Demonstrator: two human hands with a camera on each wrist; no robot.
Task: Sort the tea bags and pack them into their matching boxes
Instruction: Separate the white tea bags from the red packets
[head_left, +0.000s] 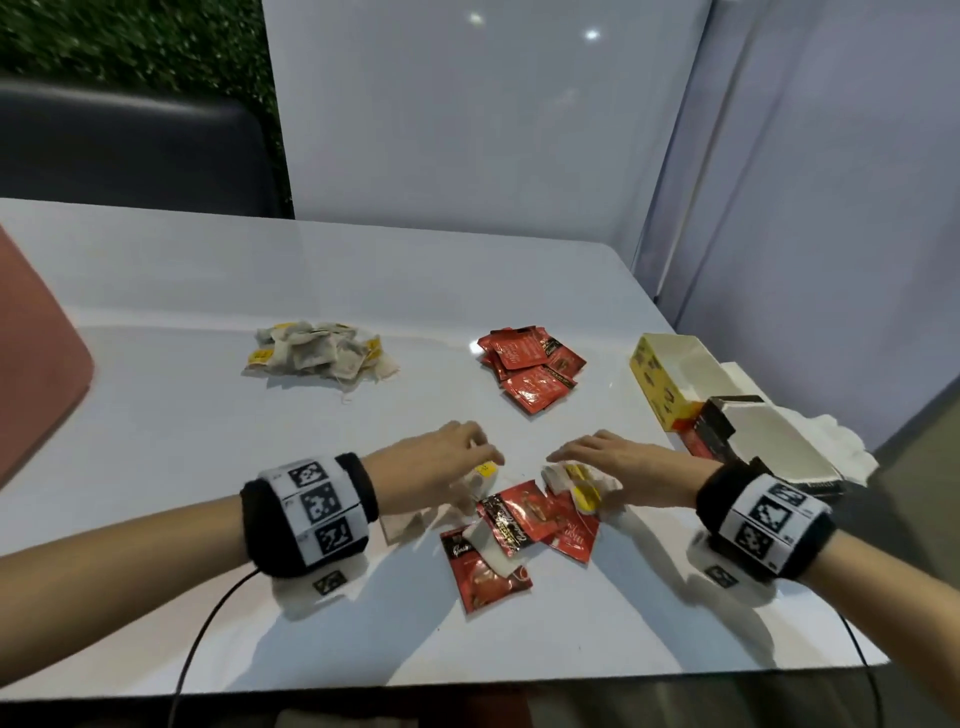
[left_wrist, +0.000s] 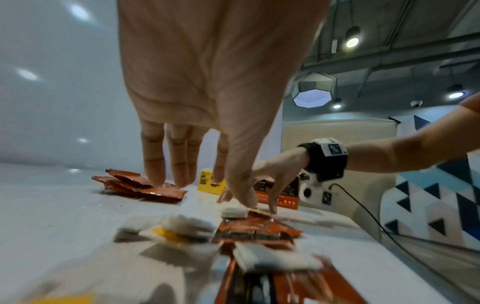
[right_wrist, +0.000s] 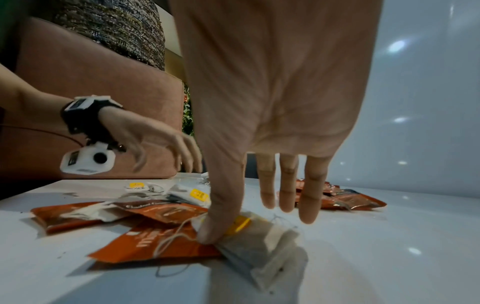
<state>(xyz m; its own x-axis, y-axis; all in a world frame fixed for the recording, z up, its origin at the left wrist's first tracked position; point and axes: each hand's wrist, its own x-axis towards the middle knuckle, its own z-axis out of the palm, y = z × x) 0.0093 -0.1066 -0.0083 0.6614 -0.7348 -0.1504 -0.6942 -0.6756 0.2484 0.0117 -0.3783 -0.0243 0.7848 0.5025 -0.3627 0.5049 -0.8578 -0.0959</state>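
Near the table's front lies a mixed heap of red sachets (head_left: 511, 519) and white paper tea bags. My right hand (head_left: 566, 467) reaches over its right side; its thumb presses a yellow-tagged tea bag (right_wrist: 259, 242) onto a red sachet (right_wrist: 155, 244), and the other fingers hang straight. My left hand (head_left: 483, 457) hovers over the heap's left side with its fingers extended above another yellow-tagged tea bag (head_left: 483, 475) and grips nothing that I can see. A sorted pile of white tea bags (head_left: 319, 351) lies far left, a pile of red sachets (head_left: 530, 369) far centre.
An open yellow box (head_left: 670, 374) and an open black-and-red box (head_left: 753, 441) stand at the table's right edge, beside crumpled white paper (head_left: 831, 441). A pink chair (head_left: 36, 353) is at the left. White panels wall the back and right.
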